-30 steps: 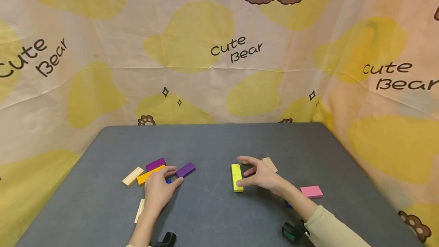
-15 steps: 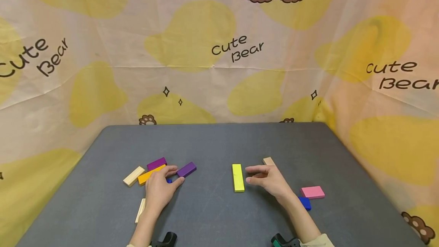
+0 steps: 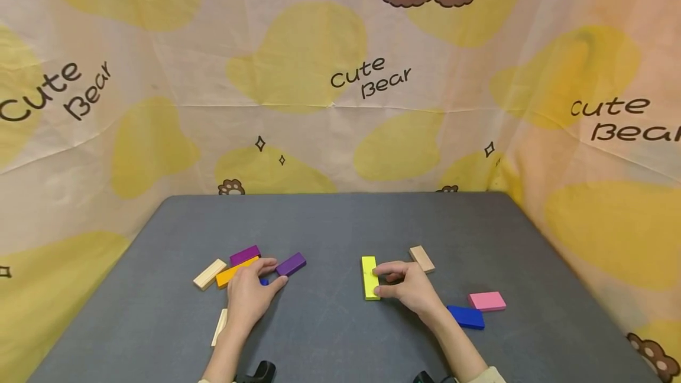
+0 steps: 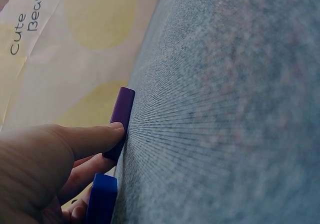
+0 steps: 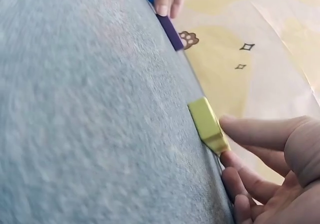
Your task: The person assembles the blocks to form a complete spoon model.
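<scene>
A purple wooden block (image 3: 291, 264) lies flat on the grey table, its near left end between the thumb and fingers of my left hand (image 3: 249, 294). In the left wrist view the thumb tip rests on this purple block (image 4: 121, 107), with a blue block (image 4: 102, 199) beside the fingers. My right hand (image 3: 412, 289) is at the right long side of a yellow block (image 3: 369, 279). Its thumb and index fingertips touch that side, and neither reaches round to the left side. The right wrist view shows the thumb against the yellow block (image 5: 206, 121).
Near my left hand lie an orange block (image 3: 230, 276), a magenta block (image 3: 245, 255) and two pale wooden blocks, one (image 3: 210, 274) farther back. To the right are a tan block (image 3: 422, 259), a pink block (image 3: 487, 301) and a blue block (image 3: 466, 317). Printed cloth hangs behind the table.
My right hand first drew back right from the yellow block, then came left to touch its side again. The blue block at right came into full view. My left hand stayed put.
</scene>
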